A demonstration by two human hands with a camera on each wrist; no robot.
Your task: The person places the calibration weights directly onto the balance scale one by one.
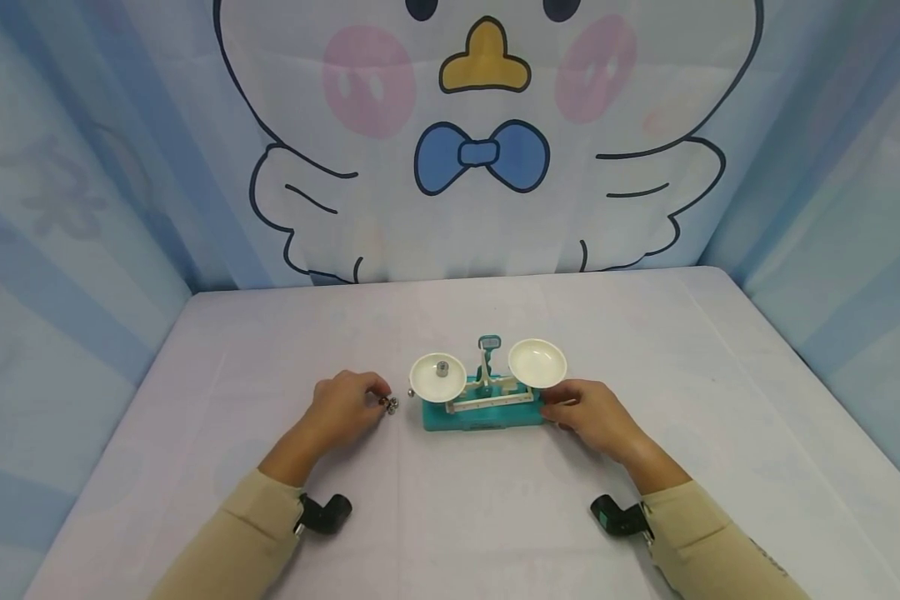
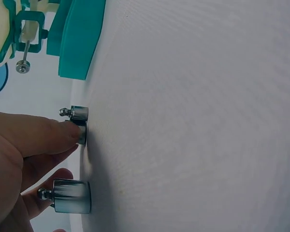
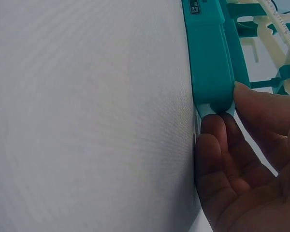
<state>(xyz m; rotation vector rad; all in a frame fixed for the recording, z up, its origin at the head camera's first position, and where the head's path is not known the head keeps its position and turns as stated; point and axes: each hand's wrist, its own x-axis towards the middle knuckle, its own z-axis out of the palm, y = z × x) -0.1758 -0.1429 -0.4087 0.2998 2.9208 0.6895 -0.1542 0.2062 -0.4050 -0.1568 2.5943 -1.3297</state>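
A teal balance scale [image 1: 487, 419] stands mid-table. Its cream left pan [image 1: 423, 387] hangs lower and bears a metal weight [image 1: 442, 367]; the right pan [image 1: 537, 363] sits higher. To the left of the scale, my left hand [image 1: 347, 406] pinches a small metal weight [image 2: 82, 133] between thumb and finger, close to the tabletop. Another small weight [image 2: 79, 113] stands right beside it. A larger knobbed weight [image 2: 72, 196] stands by the lower fingers. With thumb and fingertips, my right hand [image 1: 592, 417] grips the right end of the scale's base [image 3: 210, 63].
White cloth covers the table [image 1: 450, 517]. A blue and white curtain [image 1: 480, 225] with a cartoon figure rises behind it, and more curtain hangs at both sides. The scale's metal adjusting nut [image 2: 22, 66] sticks out at its left end.
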